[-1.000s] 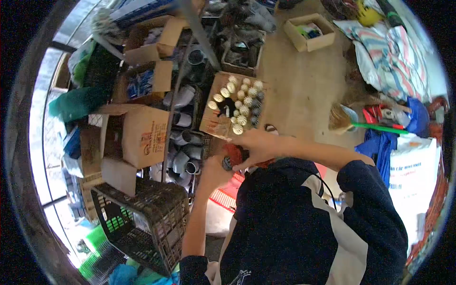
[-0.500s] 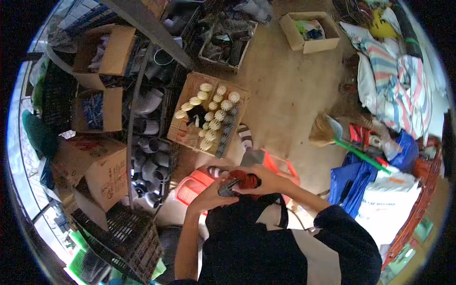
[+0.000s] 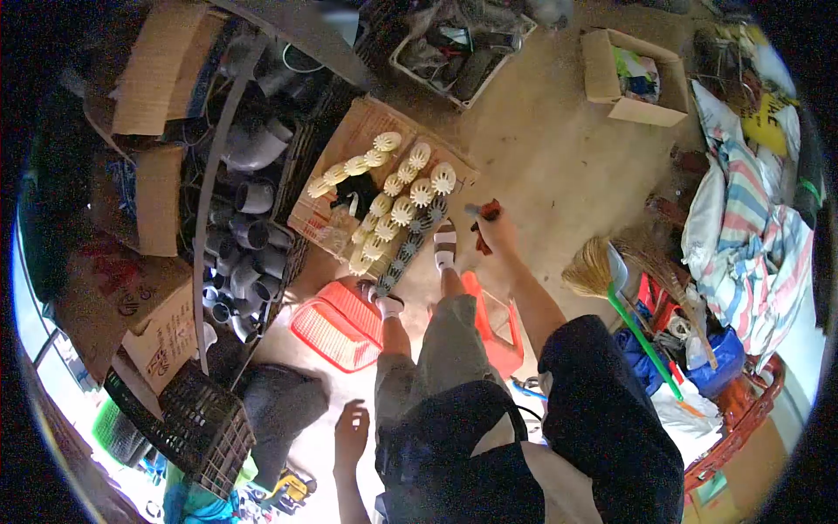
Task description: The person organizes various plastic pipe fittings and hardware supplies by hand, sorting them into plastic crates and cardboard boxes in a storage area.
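Note:
My right hand (image 3: 499,234) reaches forward over the floor, right of the cardboard sheet. It is closed on a dark red object (image 3: 485,210) with a grey tip; the fingers hide its exact kind. My left hand (image 3: 352,428) hangs low beside my leg, fingers loosely bent and apart, with nothing visible in it. On the cardboard sheet (image 3: 327,205) lie rows of cream fluted round pieces (image 3: 402,210) and a row of dark grey fluted pieces (image 3: 407,249). A black item (image 3: 356,189) lies among the cream ones.
A red plastic basket (image 3: 336,327) and a red stool (image 3: 502,336) stand by my legs. Grey pipe elbows (image 3: 255,196) fill the shelf at left. An open carton (image 3: 642,109), a broom (image 3: 589,268) and striped sacks (image 3: 742,236) stand to the right.
My hands were together at my waist around dark red and grey items. They have parted: the right has moved forward with the dark red object, the left has dropped down. The view has shifted.

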